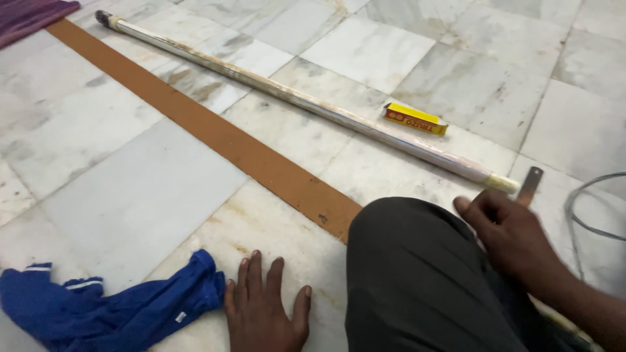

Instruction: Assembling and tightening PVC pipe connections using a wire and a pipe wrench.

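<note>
Left hand (266, 306) flat, fingers spread, beside one blue cloth (104, 306); right hand (512, 231) pinching one metal strip (529, 185).

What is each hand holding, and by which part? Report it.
The right hand grips a flat metal strip by its lower end, its fingers closed round it. The left hand holds nothing, pressed flat on the marble floor.

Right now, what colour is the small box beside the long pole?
Yellow with a red band, the small box, in the head view.

Poles: I count one long white pole (300, 101)
Strips: one brown flat strip (215, 133)
Boxes: one small yellow box (415, 119)
Cloths: one crumpled blue cloth (111, 306)
</note>
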